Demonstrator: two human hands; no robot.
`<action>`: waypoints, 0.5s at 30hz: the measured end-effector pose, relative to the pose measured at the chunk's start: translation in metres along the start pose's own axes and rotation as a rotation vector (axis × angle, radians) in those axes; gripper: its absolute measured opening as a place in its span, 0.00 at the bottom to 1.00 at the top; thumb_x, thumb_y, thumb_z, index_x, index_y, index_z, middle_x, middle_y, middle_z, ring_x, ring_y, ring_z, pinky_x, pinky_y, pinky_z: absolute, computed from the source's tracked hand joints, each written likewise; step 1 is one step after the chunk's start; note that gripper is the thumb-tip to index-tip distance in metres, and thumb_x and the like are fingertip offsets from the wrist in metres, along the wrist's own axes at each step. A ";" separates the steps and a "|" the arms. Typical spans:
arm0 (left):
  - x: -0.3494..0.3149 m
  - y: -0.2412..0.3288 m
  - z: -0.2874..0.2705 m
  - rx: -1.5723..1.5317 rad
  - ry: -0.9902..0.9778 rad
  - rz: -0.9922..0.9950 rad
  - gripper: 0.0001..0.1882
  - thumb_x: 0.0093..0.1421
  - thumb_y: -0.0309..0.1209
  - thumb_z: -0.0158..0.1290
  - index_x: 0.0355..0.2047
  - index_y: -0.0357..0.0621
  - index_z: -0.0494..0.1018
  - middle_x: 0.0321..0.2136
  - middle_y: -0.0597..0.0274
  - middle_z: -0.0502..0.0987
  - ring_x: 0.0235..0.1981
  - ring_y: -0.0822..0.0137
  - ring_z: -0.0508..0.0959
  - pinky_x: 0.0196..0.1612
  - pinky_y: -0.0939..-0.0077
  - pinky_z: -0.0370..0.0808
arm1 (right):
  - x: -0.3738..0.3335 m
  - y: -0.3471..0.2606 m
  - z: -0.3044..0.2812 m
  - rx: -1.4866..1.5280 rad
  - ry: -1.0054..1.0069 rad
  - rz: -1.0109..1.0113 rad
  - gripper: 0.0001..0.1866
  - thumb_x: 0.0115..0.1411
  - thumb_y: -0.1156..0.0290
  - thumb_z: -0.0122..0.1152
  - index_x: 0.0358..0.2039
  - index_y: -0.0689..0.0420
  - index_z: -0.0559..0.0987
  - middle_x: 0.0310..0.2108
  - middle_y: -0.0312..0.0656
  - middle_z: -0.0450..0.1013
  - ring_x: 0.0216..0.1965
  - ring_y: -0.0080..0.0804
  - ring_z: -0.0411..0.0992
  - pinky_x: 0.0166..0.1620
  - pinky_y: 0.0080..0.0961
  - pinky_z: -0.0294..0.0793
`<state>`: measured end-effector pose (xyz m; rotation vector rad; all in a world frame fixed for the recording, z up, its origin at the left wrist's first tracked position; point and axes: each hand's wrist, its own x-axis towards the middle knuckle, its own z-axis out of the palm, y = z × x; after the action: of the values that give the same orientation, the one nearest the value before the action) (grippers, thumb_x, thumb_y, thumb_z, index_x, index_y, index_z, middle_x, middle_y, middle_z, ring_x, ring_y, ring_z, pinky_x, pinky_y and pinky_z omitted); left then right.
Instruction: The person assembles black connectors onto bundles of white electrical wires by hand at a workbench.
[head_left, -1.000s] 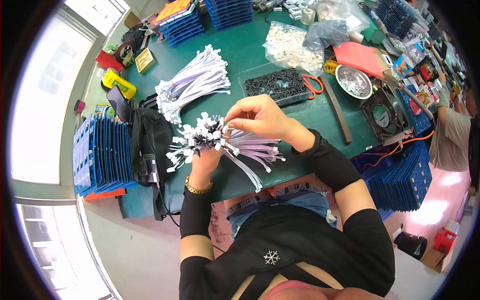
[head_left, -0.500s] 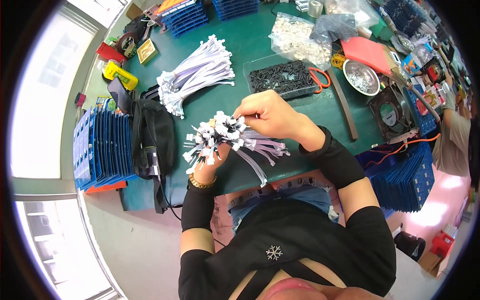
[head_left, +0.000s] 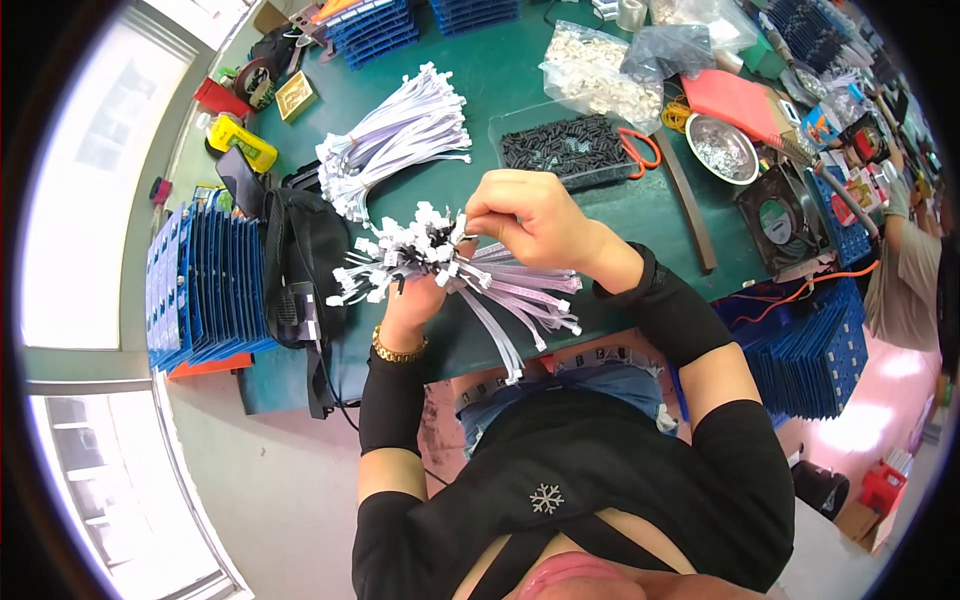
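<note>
My left hand (head_left: 420, 302) is wrapped round a bundle of white cables (head_left: 425, 245), with white connectors and some black pieces crowded at the upper end. The cables' other ends fan out to the right, over the table's front edge. My right hand (head_left: 530, 215) is closed in a pinch at the right side of the connector cluster; what lies between its fingertips is too small to make out. Beyond my hands, a second bundle of white cables (head_left: 395, 130) lies on the green table. A clear tray of small black tubes (head_left: 565, 148) sits behind my right hand.
Orange-handled scissors (head_left: 640, 155), a long dark bar (head_left: 688, 205), a metal bowl (head_left: 722, 150) and a fan (head_left: 785, 220) lie to the right. Bags of pale parts (head_left: 600, 75) rest at the back. A black bag (head_left: 305, 265) and blue racks (head_left: 215, 285) stand left.
The held bundle has tilted and shifted slightly, its connectors spreading further left. My right hand has moved a little left and up, still pinching at the connectors.
</note>
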<state>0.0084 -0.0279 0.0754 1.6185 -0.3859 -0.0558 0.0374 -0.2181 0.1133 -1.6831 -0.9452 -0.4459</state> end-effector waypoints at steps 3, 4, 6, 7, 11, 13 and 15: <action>0.001 0.001 0.000 -0.053 -0.026 0.035 0.07 0.54 0.25 0.53 0.33 0.37 0.73 0.27 0.65 0.75 0.28 0.74 0.74 0.30 0.79 0.71 | 0.006 -0.008 0.000 -0.064 -0.006 -0.105 0.04 0.46 0.80 0.59 0.25 0.61 0.74 0.22 0.40 0.68 0.24 0.37 0.69 0.26 0.26 0.68; 0.002 0.001 0.001 -0.020 -0.050 0.106 0.07 0.53 0.23 0.54 0.33 0.36 0.74 0.28 0.64 0.75 0.29 0.74 0.74 0.31 0.80 0.71 | 0.009 -0.010 0.000 -0.063 -0.003 -0.106 0.04 0.46 0.80 0.59 0.25 0.61 0.74 0.22 0.40 0.68 0.24 0.37 0.69 0.26 0.26 0.68; 0.004 0.002 0.001 0.054 -0.049 0.156 0.09 0.52 0.24 0.56 0.34 0.37 0.71 0.27 0.65 0.73 0.28 0.75 0.72 0.29 0.81 0.69 | 0.015 -0.017 0.000 -0.183 -0.040 -0.146 0.05 0.45 0.81 0.59 0.26 0.60 0.74 0.22 0.41 0.68 0.24 0.38 0.69 0.26 0.27 0.68; 0.003 0.003 0.001 0.126 -0.046 0.208 0.11 0.51 0.24 0.58 0.34 0.37 0.69 0.26 0.66 0.71 0.27 0.76 0.69 0.27 0.83 0.66 | 0.017 -0.019 0.001 -0.181 -0.035 -0.143 0.05 0.45 0.81 0.59 0.26 0.60 0.74 0.22 0.41 0.68 0.24 0.38 0.69 0.26 0.27 0.68; -0.001 0.017 0.009 -0.083 0.046 0.184 0.07 0.52 0.18 0.50 0.33 0.37 0.70 0.28 0.63 0.75 0.30 0.74 0.74 0.32 0.80 0.72 | 0.019 -0.026 0.005 -0.190 -0.056 -0.111 0.06 0.45 0.81 0.59 0.26 0.60 0.74 0.23 0.41 0.68 0.24 0.39 0.69 0.27 0.27 0.69; 0.002 0.022 0.009 0.136 0.000 0.282 0.06 0.52 0.18 0.50 0.32 0.38 0.70 0.28 0.63 0.73 0.29 0.74 0.73 0.32 0.82 0.71 | 0.022 -0.027 0.007 -0.194 -0.059 -0.105 0.06 0.45 0.81 0.58 0.26 0.60 0.75 0.23 0.41 0.68 0.24 0.40 0.69 0.27 0.29 0.69; 0.002 0.027 0.010 0.048 -0.068 0.067 0.08 0.51 0.18 0.51 0.33 0.38 0.70 0.27 0.64 0.73 0.28 0.75 0.73 0.30 0.82 0.71 | 0.024 -0.019 0.007 -0.185 -0.054 -0.095 0.06 0.45 0.81 0.57 0.26 0.61 0.75 0.23 0.41 0.70 0.25 0.39 0.70 0.28 0.28 0.70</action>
<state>0.0016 -0.0387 0.1010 1.6532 -0.4969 -0.0517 0.0360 -0.2011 0.1399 -1.8302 -1.0529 -0.5679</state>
